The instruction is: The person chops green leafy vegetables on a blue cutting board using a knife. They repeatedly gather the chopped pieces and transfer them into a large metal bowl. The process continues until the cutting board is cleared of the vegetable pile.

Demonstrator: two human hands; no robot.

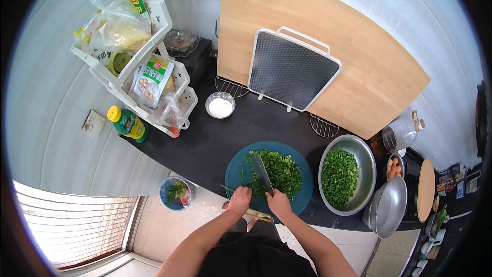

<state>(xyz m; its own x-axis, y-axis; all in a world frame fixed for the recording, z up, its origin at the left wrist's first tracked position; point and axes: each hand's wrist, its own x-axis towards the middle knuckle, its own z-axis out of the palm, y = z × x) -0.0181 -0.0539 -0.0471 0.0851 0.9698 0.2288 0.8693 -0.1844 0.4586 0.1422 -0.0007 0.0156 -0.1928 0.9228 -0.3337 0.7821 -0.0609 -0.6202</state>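
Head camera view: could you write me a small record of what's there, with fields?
Left hand: fingers curled by thin green stalks; grip partly hidden
Right hand: closed on the handle of a knife
Blue round board: under the knife, bearing chopped greens
Right of board: oval metal bowl with more chopped greens; farther right, brown eggs
Beyond board, to the left: small bowl of white powder
Floor: blue bucket holding green scraps

Fisheye view from the person's head, looking steeply down, blue board (234, 166) near, tiled wall (56, 77) farther off
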